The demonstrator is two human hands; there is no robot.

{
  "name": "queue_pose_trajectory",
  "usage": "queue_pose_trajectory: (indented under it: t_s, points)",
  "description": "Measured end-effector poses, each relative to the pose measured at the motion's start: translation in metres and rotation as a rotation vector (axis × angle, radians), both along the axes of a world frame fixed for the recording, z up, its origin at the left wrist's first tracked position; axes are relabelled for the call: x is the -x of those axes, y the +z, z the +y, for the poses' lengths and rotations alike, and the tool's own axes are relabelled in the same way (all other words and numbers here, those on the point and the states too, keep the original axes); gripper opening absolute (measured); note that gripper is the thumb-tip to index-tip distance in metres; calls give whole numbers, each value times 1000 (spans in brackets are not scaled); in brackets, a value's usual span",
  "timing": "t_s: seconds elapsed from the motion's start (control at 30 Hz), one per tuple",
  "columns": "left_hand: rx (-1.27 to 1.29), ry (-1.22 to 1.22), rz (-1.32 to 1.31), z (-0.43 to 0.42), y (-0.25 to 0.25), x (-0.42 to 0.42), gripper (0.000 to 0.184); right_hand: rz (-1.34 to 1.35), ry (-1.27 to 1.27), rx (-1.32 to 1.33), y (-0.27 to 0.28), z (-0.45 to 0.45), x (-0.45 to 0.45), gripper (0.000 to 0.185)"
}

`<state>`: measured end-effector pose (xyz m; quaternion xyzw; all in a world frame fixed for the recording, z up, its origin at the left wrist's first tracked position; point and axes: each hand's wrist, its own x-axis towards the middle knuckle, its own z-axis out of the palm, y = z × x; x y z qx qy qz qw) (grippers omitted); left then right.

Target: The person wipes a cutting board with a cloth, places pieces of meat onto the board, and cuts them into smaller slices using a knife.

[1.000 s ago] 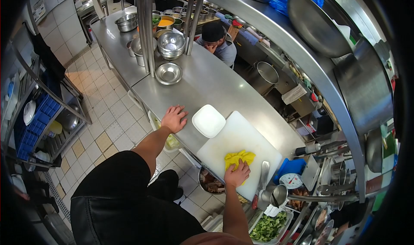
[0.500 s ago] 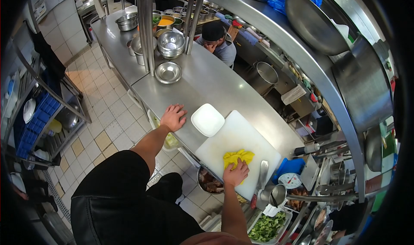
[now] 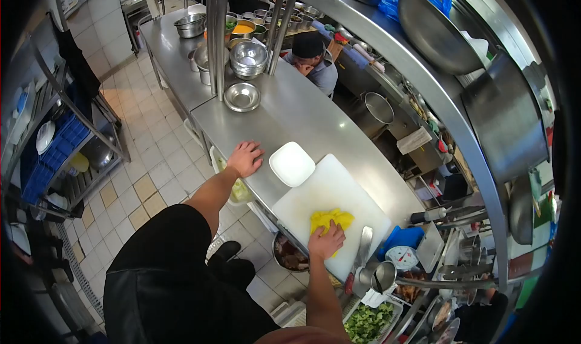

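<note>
My left hand (image 3: 246, 158) lies flat on the steel counter (image 3: 290, 108) near its edge, fingers spread, holding nothing. Beside it sits a white square dish (image 3: 292, 164), touching or overlapping the corner of a white cutting board (image 3: 357, 198). On the board, my right hand (image 3: 327, 241) presses a crumpled yellow cloth (image 3: 334, 218), its fingers curled onto the fabric. A broad-bladed knife (image 3: 365, 245) with a red handle lies along the board's right side, close to my right hand.
Metal bowls (image 3: 249, 59) and a shallow steel bowl (image 3: 242, 97) stand farther along the counter. A kitchen scale (image 3: 402, 257), a metal cup (image 3: 385, 274) and a tray of chopped greens (image 3: 369, 321) are at the right. Across the counter, a person (image 3: 315, 59) leans with a hand at the face.
The view has shifted slightly. My right hand stays on the yellow cloth, which has hardly moved on the board. My left hand remains flat on the counter.
</note>
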<state>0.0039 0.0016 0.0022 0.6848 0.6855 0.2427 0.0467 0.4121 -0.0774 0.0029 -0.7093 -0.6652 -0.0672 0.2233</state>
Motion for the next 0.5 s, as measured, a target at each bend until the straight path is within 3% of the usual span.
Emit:
queue_pose_trajectory:
  t_s: [0.2, 0.33, 0.4, 0.5]
  points:
    - [-118, 38, 4, -15, -2, -10, 41, 52, 10, 1, 3, 0, 0, 45]
    - [-201, 88, -70, -85, 0, -11, 44, 57, 8, 11, 5, -1, 0, 45]
    - [-119, 133, -130, -143, -9, 0, 46, 60, 8, 4, 6, -2, 0, 45]
    - [244, 159, -109, -265, -51, 32, 49, 81, 1, -5, 6, -2, 1, 45]
